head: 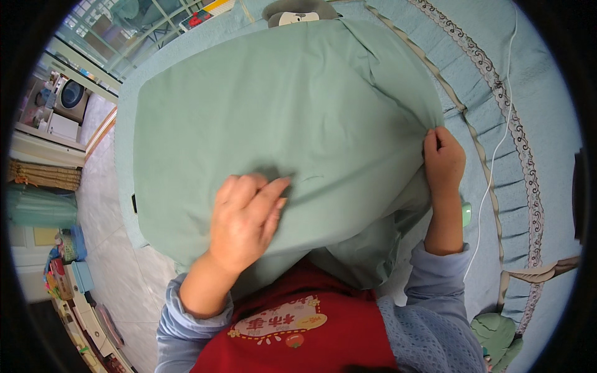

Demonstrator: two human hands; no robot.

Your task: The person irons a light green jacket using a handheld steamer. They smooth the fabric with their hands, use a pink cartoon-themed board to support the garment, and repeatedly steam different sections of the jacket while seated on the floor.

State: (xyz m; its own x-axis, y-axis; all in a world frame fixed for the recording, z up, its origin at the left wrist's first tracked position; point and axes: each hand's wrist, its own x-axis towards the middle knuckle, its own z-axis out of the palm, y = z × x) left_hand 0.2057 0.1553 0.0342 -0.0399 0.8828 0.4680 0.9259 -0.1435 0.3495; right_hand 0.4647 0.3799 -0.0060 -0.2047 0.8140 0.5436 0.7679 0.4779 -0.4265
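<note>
A large sage-green cloth [200, 121] is spread in front of me over a light blue bed cover [123, 140]. Its right side is gathered into folds that run to my right hand [445, 161], which pinches the fabric edge between thumb and fingers. Over the lower middle of the cloth hovers my left hand [245, 217], slightly blurred, fingers curled and thumb close to the index finger. Whether anything is between those fingertips is unclear. Just right of them, a short thin dark line [312, 177], perhaps a thread or crease, shows on the cloth.
A grey plush toy [298, 11] lies beyond the cloth. A white cable [495, 154] runs along the right beside lace trim [515, 123]. A small green case [466, 214] sits near my right forearm. Tiled floor [109, 261] and a drawer unit [95, 331] are left.
</note>
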